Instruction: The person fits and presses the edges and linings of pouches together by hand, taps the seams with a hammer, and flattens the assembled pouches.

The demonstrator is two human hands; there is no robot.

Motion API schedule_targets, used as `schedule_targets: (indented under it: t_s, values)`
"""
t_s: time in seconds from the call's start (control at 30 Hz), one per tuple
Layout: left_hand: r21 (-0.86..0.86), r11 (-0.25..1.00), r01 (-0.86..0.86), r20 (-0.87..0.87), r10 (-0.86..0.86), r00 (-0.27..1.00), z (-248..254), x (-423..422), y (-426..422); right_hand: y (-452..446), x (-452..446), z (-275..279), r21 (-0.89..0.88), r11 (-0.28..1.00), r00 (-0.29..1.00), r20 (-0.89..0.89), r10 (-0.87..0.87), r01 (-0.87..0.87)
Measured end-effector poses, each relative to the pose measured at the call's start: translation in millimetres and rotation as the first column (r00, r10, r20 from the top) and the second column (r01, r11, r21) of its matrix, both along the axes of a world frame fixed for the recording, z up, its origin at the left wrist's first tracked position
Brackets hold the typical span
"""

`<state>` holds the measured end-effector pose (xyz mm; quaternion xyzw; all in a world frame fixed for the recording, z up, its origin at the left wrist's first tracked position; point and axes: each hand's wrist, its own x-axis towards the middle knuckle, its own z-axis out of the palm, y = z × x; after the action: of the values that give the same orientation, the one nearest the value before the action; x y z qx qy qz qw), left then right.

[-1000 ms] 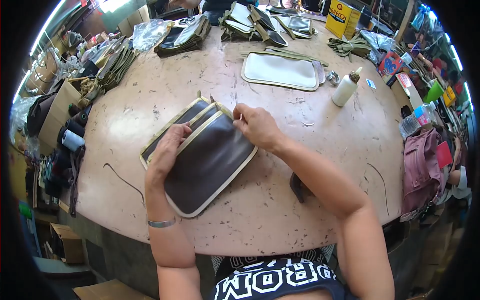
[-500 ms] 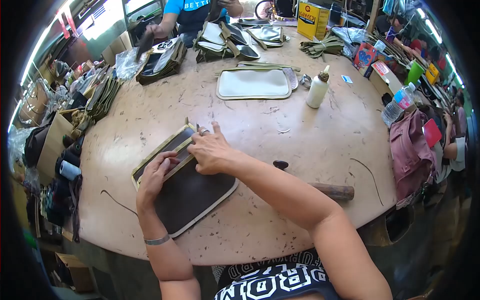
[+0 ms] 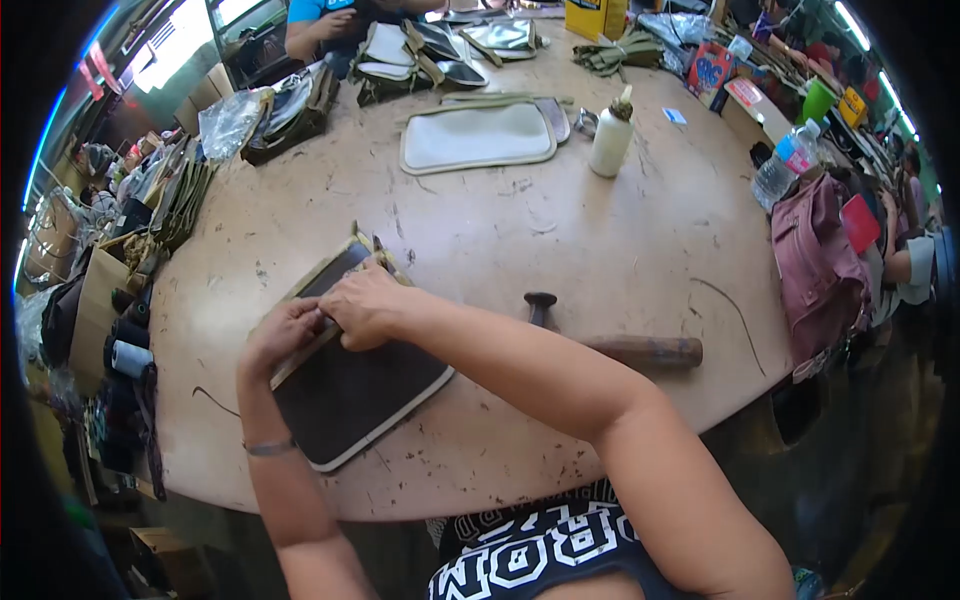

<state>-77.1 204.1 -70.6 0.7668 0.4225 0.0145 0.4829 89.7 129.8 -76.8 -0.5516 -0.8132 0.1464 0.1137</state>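
Observation:
A dark brown panel with a pale edge lies at a slant on the table, an olive-trimmed strip along its upper side. My left hand is closed on that trimmed edge, thumb and fingertips together. My right hand presses down on the strip close to my left fingertips, its fingers curled. A small dark tip sticks up by the right knuckles; what it belongs to is hidden. Right of the panel, partly behind my right forearm, lies a hammer with a dark round head and a wooden handle.
Beyond the panel lies a white panel with a pale border, beside a white glue bottle. Stacks of bag pieces stand at the back, before a person in blue. Materials crowd the left edge; a pink backpack is at right.
My hands have come closer together along the strip, the right one moving left and down. The view has shifted, showing the hammer's head more fully.

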Motion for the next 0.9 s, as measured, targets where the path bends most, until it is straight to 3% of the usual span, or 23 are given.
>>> schedule_targets:
  t_s: [0.1,0.13,0.17,0.2,0.4,0.43,0.53,0.57,0.67,0.7,0.73,0.8,0.83,0.87,0.9]
  values:
    - [-0.173,0.983,0.065,0.025,-0.062,0.998,10.9,-0.7,4.8,-0.6,-1.1,-9.9,0.105,0.994,0.999,-0.036,0.013,-0.009]
    - [-0.149,0.987,0.064,-0.022,-0.068,0.997,13.6,0.1,3.0,-0.7,-0.6,-11.1,0.128,0.991,0.998,-0.052,0.032,-0.025]
    - [-0.124,0.990,0.067,-0.069,-0.076,0.995,17.3,2.3,0.3,-5.6,0.9,-18.0,0.305,0.951,0.994,-0.076,0.081,-0.054]
    - [-0.096,0.993,0.071,-0.111,-0.082,0.990,20.2,5.2,-2.9,-11.4,1.2,-20.1,0.367,0.927,0.986,-0.107,0.128,-0.081]
    - [-0.117,0.986,0.122,-0.062,-0.130,0.990,13.7,6.3,-7.6,-45.3,-1.7,-22.0,0.715,0.680,0.932,-0.112,0.345,-0.166]
    - [-0.107,0.985,0.135,-0.053,-0.141,0.989,15.3,7.3,-7.9,-43.8,-0.7,-22.1,0.704,0.702,0.928,-0.184,0.323,-0.105]
    - [0.003,0.969,0.246,-0.213,-0.240,0.947,26.1,9.1,-9.3,-39.4,-4.7,-25.4,0.352,0.933,0.953,-0.301,0.033,0.079]
    - [0.035,0.961,0.274,-0.250,-0.258,0.933,28.7,10.0,-12.4,-37.5,-8.1,-26.4,0.335,0.936,0.947,-0.321,0.008,0.106]
    - [-0.070,0.953,0.294,-0.123,-0.301,0.946,14.8,0.6,0.0,-47.4,-9.1,2.2,0.222,0.974,0.961,-0.260,0.099,-0.041]
    - [-0.069,0.956,0.284,-0.141,-0.291,0.946,20.9,2.4,-4.7,-51.9,-14.1,-2.0,0.441,0.894,0.924,-0.302,0.235,-0.083]
    - [-0.068,0.960,0.272,-0.159,-0.280,0.947,31.2,7.6,-13.5,-71.3,-16.3,12.9,0.515,0.830,0.926,-0.164,0.341,-0.214]
    - [-0.137,0.966,0.217,-0.178,-0.240,0.954,37.3,12.7,-19.6,-109.6,-21.9,24.5,0.726,0.450,0.846,0.369,0.384,-0.520]
    - [-0.152,0.972,0.182,-0.178,-0.208,0.962,36.3,12.2,-21.2,-126.9,-24.4,20.1,0.842,0.351,0.888,0.279,0.364,-0.409]
    - [-0.162,0.976,0.148,-0.176,-0.177,0.968,35.0,11.8,-23.3,-145.5,-16.9,29.6,0.797,0.419,0.877,0.268,0.400,-0.435]
    - [0.018,0.978,0.208,-0.208,-0.199,0.958,33.1,10.5,-28.3,-154.0,-15.0,31.4,0.834,0.401,0.905,0.241,0.351,-0.378]
